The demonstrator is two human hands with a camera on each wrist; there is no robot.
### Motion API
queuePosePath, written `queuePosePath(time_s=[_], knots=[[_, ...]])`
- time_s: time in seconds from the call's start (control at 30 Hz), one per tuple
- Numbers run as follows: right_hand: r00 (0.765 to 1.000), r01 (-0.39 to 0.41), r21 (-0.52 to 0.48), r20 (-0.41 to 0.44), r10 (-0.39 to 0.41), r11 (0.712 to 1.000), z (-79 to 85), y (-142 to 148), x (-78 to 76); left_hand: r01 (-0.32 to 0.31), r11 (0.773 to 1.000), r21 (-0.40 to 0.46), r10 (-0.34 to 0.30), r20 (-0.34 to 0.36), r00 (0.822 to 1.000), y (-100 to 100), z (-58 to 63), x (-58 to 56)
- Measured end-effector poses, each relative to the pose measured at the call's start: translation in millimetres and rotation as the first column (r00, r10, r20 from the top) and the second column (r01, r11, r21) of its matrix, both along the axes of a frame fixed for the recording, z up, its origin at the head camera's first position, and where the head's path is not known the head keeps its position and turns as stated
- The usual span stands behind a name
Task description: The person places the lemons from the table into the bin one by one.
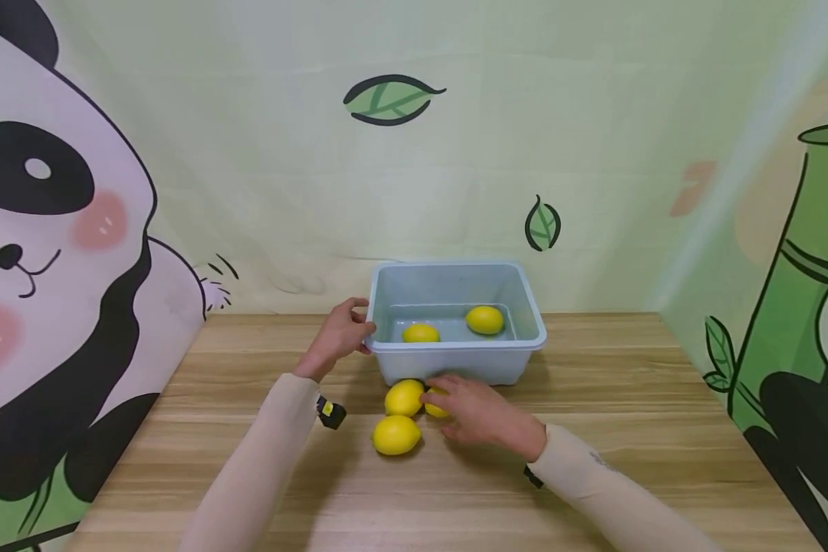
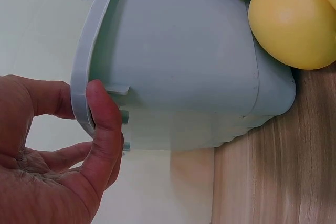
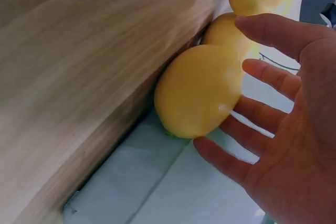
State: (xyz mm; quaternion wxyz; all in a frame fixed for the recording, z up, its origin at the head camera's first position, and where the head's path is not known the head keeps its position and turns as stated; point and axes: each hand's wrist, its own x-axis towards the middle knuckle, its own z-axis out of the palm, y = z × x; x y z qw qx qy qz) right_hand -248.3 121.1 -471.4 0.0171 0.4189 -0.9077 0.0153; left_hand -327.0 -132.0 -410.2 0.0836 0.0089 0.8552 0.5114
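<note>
While the left hand holds the near left corner of a pale blue tub, the right hand reaches over a lemon on the table. The left thumb and fingers are clamped on the tub's rim, curled round it from both sides. The right hand's fingers are extended and spread apart, with the fingertips at the edge of the lemon beneath them; whether they touch it, I cannot tell.

Five lemons are in view. Two lie inside the tub on its floor: the left lemon near the front wall, partly hidden by the rim, and the right lemon farther back. Three more are on the table in front of the tub. The covered lemon sits under the right hand, mostly hidden from the head view; the middle lemon is just to its left, close to the tub's front wall; the front lemon lies nearest the person.

Both arms wear pale sleeves, and a small black device shows at the left wrist. Behind hangs a light green backdrop printed with leaves, a panda at left and bamboo at right.
</note>
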Motion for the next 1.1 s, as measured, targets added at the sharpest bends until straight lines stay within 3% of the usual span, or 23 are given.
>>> queuePosePath(time_s=[0.23, 0.77, 1.1], knots=[[0.999, 0.038, 0.013, 0.021, -0.038, 0.999, -7.0, 1.6, -1.3, 0.007, 1.0, 0.008, -0.007, -0.013, 1.0, -0.3, -0.2, 0.4], [0.998, 0.018, -0.006, 0.057, -0.018, 1.0, -24.5, 15.6, 2.5, 0.007, 1.0, 0.0, -0.007, -0.008, 1.0, -0.2, 0.7, 0.5], [0.998, 0.011, -0.003, 0.063, -0.011, 1.0, -11.1, 14.4, 6.0, 0.008, 1.0, 0.004, -0.008, -0.012, 1.0, -0.5, 0.5, 0.4]])
